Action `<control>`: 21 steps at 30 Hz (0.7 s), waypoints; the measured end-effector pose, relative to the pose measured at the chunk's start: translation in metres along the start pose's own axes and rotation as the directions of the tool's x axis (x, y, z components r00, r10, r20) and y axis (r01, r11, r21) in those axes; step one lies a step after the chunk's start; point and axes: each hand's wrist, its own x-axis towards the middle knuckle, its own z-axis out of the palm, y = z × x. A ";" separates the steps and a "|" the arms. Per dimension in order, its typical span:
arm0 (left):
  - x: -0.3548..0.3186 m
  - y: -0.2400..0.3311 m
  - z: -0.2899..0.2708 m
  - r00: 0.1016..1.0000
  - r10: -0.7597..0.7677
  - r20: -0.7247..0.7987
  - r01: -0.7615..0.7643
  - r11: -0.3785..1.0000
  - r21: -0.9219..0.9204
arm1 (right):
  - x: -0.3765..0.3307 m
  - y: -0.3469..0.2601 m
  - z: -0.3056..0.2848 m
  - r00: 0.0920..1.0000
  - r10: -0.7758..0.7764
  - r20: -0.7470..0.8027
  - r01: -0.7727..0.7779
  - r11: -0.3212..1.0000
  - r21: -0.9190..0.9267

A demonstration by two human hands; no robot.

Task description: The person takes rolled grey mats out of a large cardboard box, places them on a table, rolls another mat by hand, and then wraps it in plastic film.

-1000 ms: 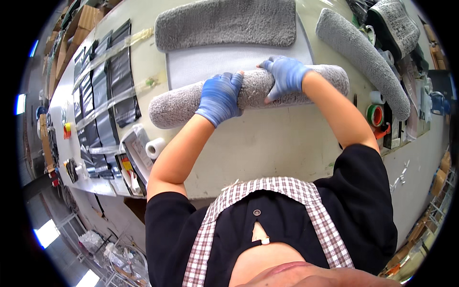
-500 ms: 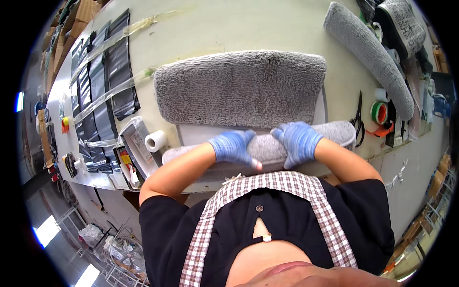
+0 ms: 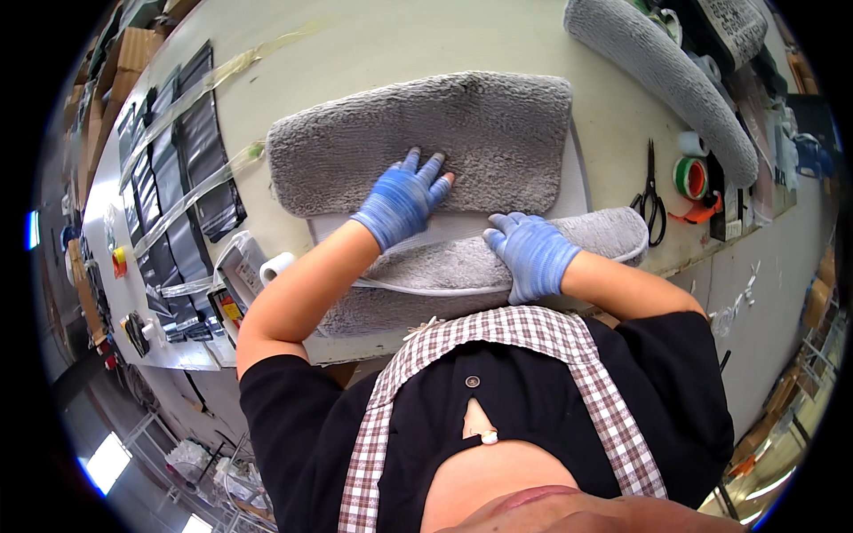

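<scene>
A grey plush mat (image 3: 418,133) lies on the table in front of me, its far part folded over with the pile up. Between that fold and the near one, a strip of smooth pale backing (image 3: 444,228) shows. My left hand (image 3: 397,202), in a blue striped glove, rests with fingers spread on the far fold's lower edge. The near fold (image 3: 444,262) has a pale bound edge, with more grey plush (image 3: 382,311) under it beside my apron. Gloved alike, my right hand (image 3: 538,253) grips the near fold from above, fingers over its far side; its thumb is mostly hidden.
Black plastic bags (image 3: 178,142) lie at left under clear tape strips. Near my left arm are a white roll (image 3: 277,266) and a box (image 3: 240,266). Black scissors (image 3: 651,195), a green-and-red tape roll (image 3: 690,178) and a long grey plush piece (image 3: 666,80) are at right.
My left hand has left the near fold and moved up onto the far fold, fingers spreading. My right hand stays on the near fold. The view has shifted slightly.
</scene>
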 end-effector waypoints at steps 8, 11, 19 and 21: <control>0.032 -0.067 -0.083 0.837 -0.396 -0.378 0.378 0.918 -0.123 | 0.007 -0.007 -0.012 0.988 0.010 0.154 0.019 0.983 -0.181; 0.019 -0.065 -0.137 0.278 -0.094 -0.956 0.313 0.950 -0.003 | 0.023 0.015 -0.016 0.991 -0.073 0.115 0.090 0.984 -0.151; -0.067 0.066 -0.014 0.952 -0.181 -0.247 0.095 0.942 -0.322 | 0.045 0.053 -0.068 0.919 0.124 -0.375 -0.109 0.992 0.061; -0.057 0.043 -0.033 0.979 -0.177 -0.098 0.107 0.864 -0.492 | 0.024 0.034 -0.058 0.816 -0.006 -0.577 -0.038 0.997 -0.065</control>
